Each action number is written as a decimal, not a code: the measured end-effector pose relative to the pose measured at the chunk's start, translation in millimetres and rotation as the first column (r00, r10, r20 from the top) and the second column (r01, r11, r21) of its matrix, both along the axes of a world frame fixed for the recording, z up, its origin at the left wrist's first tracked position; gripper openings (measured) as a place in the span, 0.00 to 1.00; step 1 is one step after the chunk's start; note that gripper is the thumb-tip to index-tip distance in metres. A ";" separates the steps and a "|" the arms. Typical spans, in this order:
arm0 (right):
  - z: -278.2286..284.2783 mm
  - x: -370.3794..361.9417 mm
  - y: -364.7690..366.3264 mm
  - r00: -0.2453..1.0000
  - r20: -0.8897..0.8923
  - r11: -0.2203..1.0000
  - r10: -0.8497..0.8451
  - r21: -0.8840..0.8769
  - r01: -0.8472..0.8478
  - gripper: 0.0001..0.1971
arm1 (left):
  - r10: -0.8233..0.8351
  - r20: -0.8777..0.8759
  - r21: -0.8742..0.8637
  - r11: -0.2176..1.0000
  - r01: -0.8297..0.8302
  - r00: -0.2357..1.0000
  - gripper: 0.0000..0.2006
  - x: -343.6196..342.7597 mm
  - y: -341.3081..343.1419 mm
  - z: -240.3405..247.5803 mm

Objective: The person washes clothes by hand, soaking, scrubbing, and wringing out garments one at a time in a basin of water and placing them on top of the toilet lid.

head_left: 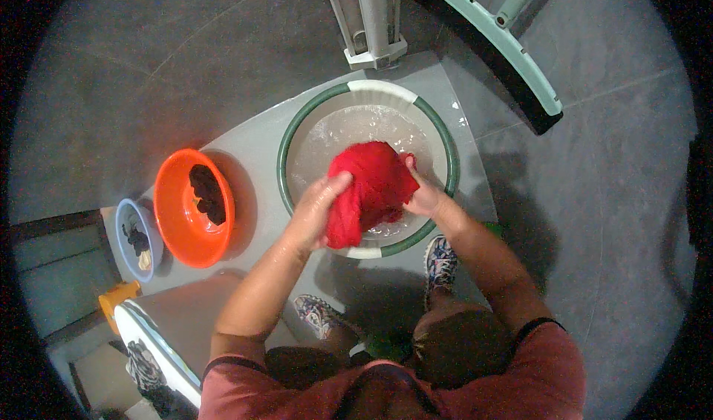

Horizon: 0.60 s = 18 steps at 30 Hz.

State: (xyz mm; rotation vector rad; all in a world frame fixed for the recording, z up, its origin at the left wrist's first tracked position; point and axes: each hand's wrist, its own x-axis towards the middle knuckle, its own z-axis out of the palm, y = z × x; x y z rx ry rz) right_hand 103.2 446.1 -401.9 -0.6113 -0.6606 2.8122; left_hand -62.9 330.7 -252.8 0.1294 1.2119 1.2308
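A bunched red cloth (368, 186), wet by its look, is held up between my two hands over a round basin (444, 134) with a green and white rim. Bubbly, cloudy water (338, 130) fills the basin below it. On the cloth's left side my left hand (321, 206) grips it, thumb on top and fingers tucked underneath. My right hand (423, 192) closes on its right edge, with the thumb pointing up. The cloth hides part of the fingers of both hands. What kind of garment it is cannot be made out.
Left of the basin stand an orange bowl (169, 230) with dark cloth and a smaller blue bowl (123, 230) with dark and pale pieces. A white-rimmed bin (160, 353) holds more cloth. A floor squeegee (497, 37) and a grey metal stand (375, 26) are beyond.
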 end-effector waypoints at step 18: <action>-34.5 -72.8 27.9 0.646 0.355 -0.277 -0.676 0.690 -0.669 0.33 | -0.659 -0.701 -0.524 0.736 0.429 0.273 0.25 -32.8 6.4 -207.8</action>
